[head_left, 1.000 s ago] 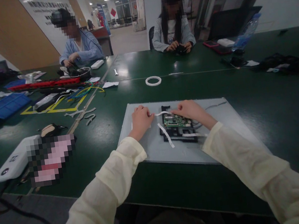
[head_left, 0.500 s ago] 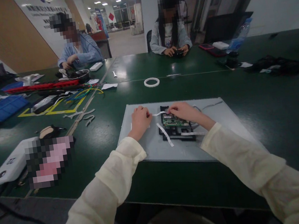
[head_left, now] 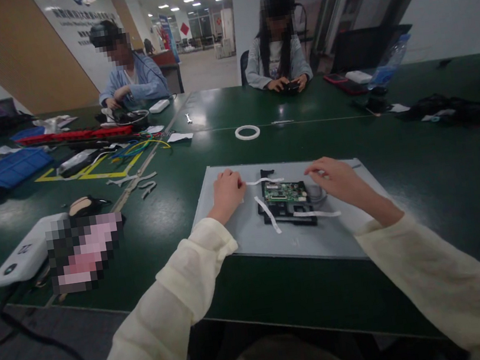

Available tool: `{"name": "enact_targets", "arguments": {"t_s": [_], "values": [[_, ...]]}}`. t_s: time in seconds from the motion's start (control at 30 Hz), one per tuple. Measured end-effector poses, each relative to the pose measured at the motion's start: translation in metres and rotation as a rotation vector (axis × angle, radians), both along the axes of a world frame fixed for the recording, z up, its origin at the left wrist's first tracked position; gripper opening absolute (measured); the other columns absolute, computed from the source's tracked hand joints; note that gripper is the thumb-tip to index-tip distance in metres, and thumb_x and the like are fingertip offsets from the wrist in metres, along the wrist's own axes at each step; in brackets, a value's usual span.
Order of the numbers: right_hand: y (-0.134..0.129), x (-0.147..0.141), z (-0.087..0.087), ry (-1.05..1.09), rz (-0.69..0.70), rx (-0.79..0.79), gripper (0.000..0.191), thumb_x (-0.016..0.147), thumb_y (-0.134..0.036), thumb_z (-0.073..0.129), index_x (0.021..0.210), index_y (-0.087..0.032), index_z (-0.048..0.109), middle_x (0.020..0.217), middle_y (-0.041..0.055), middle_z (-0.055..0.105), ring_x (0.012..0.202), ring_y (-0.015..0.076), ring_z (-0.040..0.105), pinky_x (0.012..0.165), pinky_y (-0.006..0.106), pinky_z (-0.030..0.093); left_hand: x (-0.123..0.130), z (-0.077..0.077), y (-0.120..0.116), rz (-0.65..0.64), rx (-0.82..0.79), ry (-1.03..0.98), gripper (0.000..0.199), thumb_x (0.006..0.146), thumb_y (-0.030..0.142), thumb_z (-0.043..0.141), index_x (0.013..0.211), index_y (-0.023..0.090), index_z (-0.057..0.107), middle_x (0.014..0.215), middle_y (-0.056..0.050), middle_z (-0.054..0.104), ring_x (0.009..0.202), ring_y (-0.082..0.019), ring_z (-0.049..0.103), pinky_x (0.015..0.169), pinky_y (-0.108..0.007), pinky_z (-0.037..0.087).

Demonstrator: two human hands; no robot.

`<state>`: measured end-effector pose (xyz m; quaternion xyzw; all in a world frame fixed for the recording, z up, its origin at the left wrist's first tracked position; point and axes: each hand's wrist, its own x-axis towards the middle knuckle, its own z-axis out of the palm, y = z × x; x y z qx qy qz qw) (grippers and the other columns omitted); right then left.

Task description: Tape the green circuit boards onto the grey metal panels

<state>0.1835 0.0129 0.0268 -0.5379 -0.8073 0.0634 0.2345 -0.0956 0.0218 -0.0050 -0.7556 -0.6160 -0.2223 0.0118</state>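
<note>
On a grey panel (head_left: 249,244) lies a black frame (head_left: 303,219) carrying a green circuit board (head_left: 285,192). My left hand (head_left: 229,194) is closed at the left of the frame, its fingertips pinching one end of a white tape strip (head_left: 264,180). That strip stretches over the frame's top edge. Right of the board, my right hand (head_left: 343,183) hovers with fingers loosely extended and nothing visible in them. A second tape strip (head_left: 268,215) crosses the frame's left side, and a third strip (head_left: 317,214) its lower right. Grey cable (head_left: 319,194) runs out beside the board.
Beyond the panel lies a roll of white tape (head_left: 247,132). To the left are a white device (head_left: 26,249), a blurred pink item (head_left: 91,248), grey strips (head_left: 147,187) and a blue tray (head_left: 10,169). Two people sit across the green table (head_left: 220,296); another is at far left.
My right hand has let go of the upper tape strip and drawn away to the right, uncovering the board. My left hand keeps its hold on the strip's left end. The view has shifted slightly.
</note>
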Motion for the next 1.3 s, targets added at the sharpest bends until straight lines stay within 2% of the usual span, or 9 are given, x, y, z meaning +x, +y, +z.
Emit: {"name": "enact_targets", "arguments": {"t_s": [0.1, 0.2, 0.3, 0.4, 0.5, 0.63, 0.87, 1.1, 1.3], "values": [[-0.019, 0.006, -0.005, 0.085, 0.039, 0.177, 0.027, 0.088, -0.028, 0.043, 0.097, -0.017, 0.065, 0.100, 0.0094, 0.062, 0.090, 0.0196, 0.058, 0.080, 0.033, 0.046, 0.000, 0.000, 0.000, 0.001, -0.010, 0.009, 0.011, 0.082, 0.017, 0.054, 0.071, 0.019, 0.054, 0.088, -0.007, 0.056, 0.089, -0.024, 0.051, 0.077, -0.035, 0.042], [-0.040, -0.004, -0.006, 0.086, 0.158, 0.239, 0.029, 0.090, -0.031, 0.043, 0.109, -0.018, 0.062, 0.110, 0.0111, 0.058, 0.103, 0.0219, 0.054, 0.089, 0.038, 0.045, 0.000, 0.001, -0.001, 0.009, -0.010, 0.027, 0.011, 0.083, 0.015, 0.051, 0.074, 0.019, 0.055, 0.089, -0.007, 0.056, 0.090, -0.023, 0.050, 0.078, -0.034, 0.042], [-0.065, -0.028, -0.004, -0.033, 0.441, 0.184, 0.039, 0.087, -0.035, 0.049, 0.122, -0.021, 0.056, 0.128, 0.0114, 0.050, 0.121, 0.0246, 0.044, 0.100, 0.044, 0.038, 0.001, 0.001, -0.002, 0.009, -0.010, 0.043, 0.011, 0.084, 0.014, 0.049, 0.076, 0.019, 0.055, 0.090, -0.008, 0.055, 0.091, -0.023, 0.050, 0.078, -0.035, 0.042], [-0.087, -0.056, -0.002, -0.204, 0.753, 0.126, 0.050, 0.085, -0.046, 0.052, 0.130, -0.024, 0.051, 0.139, 0.0081, 0.042, 0.134, 0.0268, 0.028, 0.111, 0.051, 0.018, 0.002, 0.002, -0.003, 0.003, 0.000, 0.053, 0.012, 0.085, 0.014, 0.047, 0.078, 0.018, 0.056, 0.091, -0.009, 0.056, 0.090, -0.024, 0.050, 0.078, -0.036, 0.042], [-0.101, -0.072, -0.004, -0.283, 0.905, 0.073, 0.045, 0.090, -0.043, 0.045, 0.130, -0.024, 0.050, 0.141, 0.0066, 0.041, 0.137, 0.0240, 0.022, 0.114, 0.051, 0.009, 0.003, 0.004, -0.006, 0.001, 0.006, 0.061, 0.012, 0.085, 0.015, 0.047, 0.078, 0.018, 0.056, 0.091, -0.009, 0.057, 0.090, -0.024, 0.051, 0.076, -0.035, 0.041], [-0.103, -0.074, -0.007, -0.244, 0.793, 0.018, 0.038, 0.093, -0.027, 0.039, 0.129, -0.024, 0.051, 0.142, 0.0049, 0.039, 0.139, 0.0212, 0.018, 0.114, 0.047, 0.015, 0.001, 0.011, -0.011, -0.005, 0.015, 0.037, 0.010, 0.085, 0.016, 0.049, 0.079, 0.018, 0.056, 0.093, -0.008, 0.059, 0.090, -0.023, 0.054, 0.074, -0.033, 0.041], [-0.095, -0.071, -0.013, -0.236, 0.673, -0.009, 0.038, 0.092, -0.022, 0.042, 0.129, -0.029, 0.051, 0.150, 0.0048, 0.026, 0.141, 0.0264, 0.007, 0.111, 0.056, 0.018, -0.008, 0.027, -0.015, 0.009, 0.109, -0.041, 0.011, 0.086, 0.016, 0.048, 0.079, 0.019, 0.055, 0.094, -0.006, 0.060, 0.093, -0.021, 0.055, 0.077, -0.032, 0.040], [-0.069, -0.051, -0.024, -0.210, 0.428, 0.046, 0.037, 0.093, -0.023, 0.039, 0.126, -0.027, 0.055, 0.147, 0.0063, 0.029, 0.141, 0.0277, 0.011, 0.111, 0.053, 0.021, -0.023, 0.018, -0.004, -0.040, 0.182, -0.217, 0.006, 0.082, 0.014, 0.053, 0.078, 0.019, 0.054, 0.093, -0.004, 0.059, 0.092, -0.020, 0.054, 0.083, -0.033, 0.043], [-0.045, -0.020, -0.036, -0.239, 0.175, 0.065, 0.039, 0.094, -0.031, 0.035, 0.130, -0.025, 0.052, 0.149, 0.0085, 0.022, 0.140, 0.0318, 0.011, 0.108, 0.055, 0.025, -0.019, 0.014, -0.008, -0.120, 0.199, -0.251, 0.006, 0.083, 0.013, 0.052, 0.080, 0.018, 0.054, 0.092, -0.004, 0.058, 0.091, -0.019, 0.054, 0.083, -0.034, 0.044]]}}
